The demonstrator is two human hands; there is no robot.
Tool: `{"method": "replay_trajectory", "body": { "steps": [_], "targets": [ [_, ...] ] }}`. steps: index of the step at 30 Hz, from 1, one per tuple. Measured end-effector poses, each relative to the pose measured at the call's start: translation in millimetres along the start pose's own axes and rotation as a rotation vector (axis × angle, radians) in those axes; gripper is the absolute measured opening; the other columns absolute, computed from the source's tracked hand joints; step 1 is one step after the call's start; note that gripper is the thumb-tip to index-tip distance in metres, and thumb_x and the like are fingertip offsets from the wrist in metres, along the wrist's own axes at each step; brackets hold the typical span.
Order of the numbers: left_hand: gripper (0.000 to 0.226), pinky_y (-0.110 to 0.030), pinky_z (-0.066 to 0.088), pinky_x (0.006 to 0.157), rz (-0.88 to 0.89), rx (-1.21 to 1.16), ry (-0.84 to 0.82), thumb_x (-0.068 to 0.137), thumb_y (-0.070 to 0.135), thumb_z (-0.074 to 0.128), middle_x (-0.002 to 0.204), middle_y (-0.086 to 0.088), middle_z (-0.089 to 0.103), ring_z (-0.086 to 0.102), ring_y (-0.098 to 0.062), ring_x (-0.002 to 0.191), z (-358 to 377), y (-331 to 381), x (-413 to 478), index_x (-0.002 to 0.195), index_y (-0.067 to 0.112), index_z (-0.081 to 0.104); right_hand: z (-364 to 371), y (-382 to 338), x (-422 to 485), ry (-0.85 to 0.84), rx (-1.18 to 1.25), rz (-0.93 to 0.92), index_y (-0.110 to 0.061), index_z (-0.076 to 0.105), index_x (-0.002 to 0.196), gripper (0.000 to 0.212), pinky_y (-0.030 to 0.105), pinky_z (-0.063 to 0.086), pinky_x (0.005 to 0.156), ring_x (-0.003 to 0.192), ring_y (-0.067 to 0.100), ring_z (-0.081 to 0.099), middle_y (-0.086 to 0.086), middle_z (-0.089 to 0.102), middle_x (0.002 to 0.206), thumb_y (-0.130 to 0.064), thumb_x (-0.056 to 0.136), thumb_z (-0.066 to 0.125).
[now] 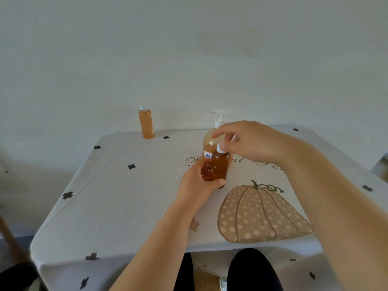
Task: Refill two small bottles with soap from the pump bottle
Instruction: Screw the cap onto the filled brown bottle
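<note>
My left hand (200,182) is curled round the lower part of a small brown bottle (220,166), with the thumb across the front near its bottom. My right hand (251,141) comes from above, and its fingertips pinch the white cap (220,148) on top of this bottle. The bottle is almost upright; I cannot tell if its bottom touches the table (126,196) or is a little above it.

Just behind it stands the pump bottle (209,143), partly hidden by the small bottle and my right hand. It has amber soap inside and a white pump on top.

The second small bottle (146,122) stands upright at the far edge of the table, well apart to the left, closed with a white cap and full of orange soap.

The table has a white cloth with small dark clovers and a dotted pumpkin picture (262,217) near my right forearm. Behind is a plain white wall (189,49).
</note>
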State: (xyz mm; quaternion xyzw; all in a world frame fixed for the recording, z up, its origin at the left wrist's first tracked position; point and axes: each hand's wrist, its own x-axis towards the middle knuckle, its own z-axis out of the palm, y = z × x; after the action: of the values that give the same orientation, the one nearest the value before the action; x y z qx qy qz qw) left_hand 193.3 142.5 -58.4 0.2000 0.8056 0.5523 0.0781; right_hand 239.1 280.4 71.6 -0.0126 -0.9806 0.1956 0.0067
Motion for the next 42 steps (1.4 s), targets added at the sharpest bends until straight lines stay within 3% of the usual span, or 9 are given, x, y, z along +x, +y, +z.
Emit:
{"method": "replay_trajectory", "body": {
  "steps": [2,6,9,12,16,27,30,35,42],
  "targets": [
    [0.048,-0.008,0.039,0.068,-0.003,-0.005,0.003,0.077,0.023,0.081,0.098,0.021,0.059,0.06,0.005,0.087,0.4,-0.5,1.2,0.114,0.034,0.052,2.3,1.7,1.0,0.011,-0.035,-0.026,-0.032,0.07,0.109,0.016,0.017,0.039,0.065,0.083,0.002,0.058,-0.014,0.062,0.092,-0.03,0.098,0.059],
    [0.048,-0.008,0.038,0.068,-0.004,-0.003,0.001,0.077,0.023,0.08,0.1,0.021,0.059,0.06,0.005,0.086,0.9,-0.6,1.1,0.111,0.036,0.049,15.1,1.8,6.5,0.138,-0.073,0.011,-0.011,0.062,0.093,0.032,0.031,0.043,0.065,0.083,0.022,0.064,0.003,0.068,0.085,-0.043,0.094,0.062],
    [0.049,-0.009,0.039,0.069,-0.001,0.003,0.0,0.078,0.024,0.08,0.103,0.018,0.061,0.061,0.003,0.088,0.7,-0.7,0.6,0.116,0.033,0.052,7.1,0.6,2.2,0.072,0.005,0.027,-0.018,0.064,0.104,0.032,0.032,0.046,0.072,0.087,0.018,0.063,-0.002,0.067,0.093,-0.048,0.093,0.061],
    [0.048,-0.008,0.039,0.068,-0.002,0.003,0.0,0.078,0.023,0.08,0.098,0.021,0.059,0.06,0.003,0.087,1.3,-0.7,0.6,0.113,0.035,0.05,4.4,3.2,-0.4,-0.004,-0.033,-0.017,-0.028,0.061,0.121,0.024,0.022,0.04,0.066,0.083,0.006,0.057,-0.012,0.058,0.09,-0.034,0.098,0.059],
    [0.049,-0.01,0.04,0.07,-0.005,0.009,0.009,0.077,0.022,0.08,0.098,0.021,0.06,0.062,0.0,0.09,2.1,-0.5,1.5,0.11,0.038,0.048,19.1,5.2,2.2,0.068,-0.039,-0.035,-0.014,0.059,0.11,0.018,0.024,0.038,0.063,0.078,0.012,0.055,-0.004,0.058,0.084,-0.027,0.099,0.058],
    [0.055,-0.019,0.047,0.082,-0.005,0.038,0.024,0.075,0.02,0.081,0.11,0.01,0.067,0.065,-0.007,0.096,3.2,-0.8,-0.1,0.125,0.026,0.058,43.1,12.2,0.2,0.252,0.091,0.003,-0.02,0.052,0.105,0.021,0.021,0.031,0.056,0.069,0.002,0.048,-0.012,0.053,0.077,-0.038,0.097,0.059],
    [0.054,-0.012,0.042,0.076,-0.008,0.045,0.017,0.076,0.019,0.08,0.107,0.013,0.065,0.064,-0.006,0.096,-0.8,1.6,-1.7,0.125,0.028,0.059,44.5,15.6,0.0,0.247,0.213,0.019,-0.025,0.056,0.108,0.022,0.02,0.031,0.057,0.066,0.0,0.05,-0.011,0.054,0.073,-0.038,0.093,0.066],
    [0.043,-0.012,0.044,0.075,-0.026,0.032,0.011,0.078,0.016,0.078,0.101,0.013,0.067,0.065,-0.003,0.092,-19.3,7.2,-0.1,0.116,0.027,0.062,48.0,13.5,2.2,0.153,0.249,0.009,-0.032,0.056,0.128,0.042,0.022,0.039,0.067,0.079,0.004,0.058,-0.012,0.059,0.086,-0.038,0.089,0.071],
    [0.038,-0.031,0.053,0.09,-0.012,0.043,0.038,0.079,0.01,0.073,0.099,0.011,0.074,0.069,-0.007,0.095,-68.2,5.4,12.7,0.111,0.029,0.068,64.0,-17.5,35.5,0.151,0.368,-0.016,-0.031,0.051,0.112,0.027,0.02,0.042,0.069,0.09,0.002,0.059,-0.015,0.057,0.105,-0.036,0.092,0.069]
  ]
}}
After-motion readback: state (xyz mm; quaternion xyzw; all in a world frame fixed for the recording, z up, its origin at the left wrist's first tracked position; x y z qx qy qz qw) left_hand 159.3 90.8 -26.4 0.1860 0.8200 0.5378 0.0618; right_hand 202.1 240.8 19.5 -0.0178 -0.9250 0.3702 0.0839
